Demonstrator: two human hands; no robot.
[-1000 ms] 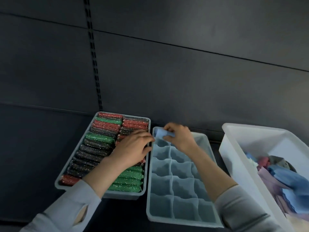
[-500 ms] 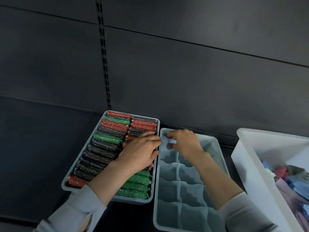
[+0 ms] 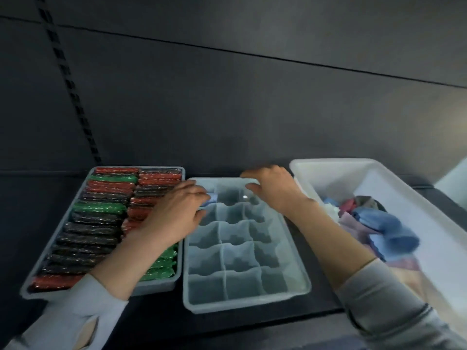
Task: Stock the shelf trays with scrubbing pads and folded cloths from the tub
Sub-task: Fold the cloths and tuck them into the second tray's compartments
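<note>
A divided light-blue tray (image 3: 295, 279) sits in the middle of the dark shelf. A folded blue cloth (image 3: 211, 199) lies in its far left compartment. My left hand (image 3: 177, 214) reaches across from the left, and its fingertips press on that cloth. Hovering over the tray's far edge, my right hand (image 3: 274, 192) has loosely curled fingers and holds nothing. Left of it, the pad tray (image 3: 27, 290) is packed with red, green and black scrubbing pads (image 3: 98, 208). The white tub (image 3: 328, 173) on the right holds crumpled cloths (image 3: 379, 223) in blue, pink and red.
A dark panelled back wall rises behind the trays, with a slotted upright (image 3: 75, 102) at the left. The shelf's front edge (image 3: 252, 324) runs just below the trays. My right forearm crosses the gap between the divided tray and the tub.
My right hand has let go of the blue cloth and lifted away to the right. The left hand stays at the cloth in the far left compartment. The view has shifted right and closer.
</note>
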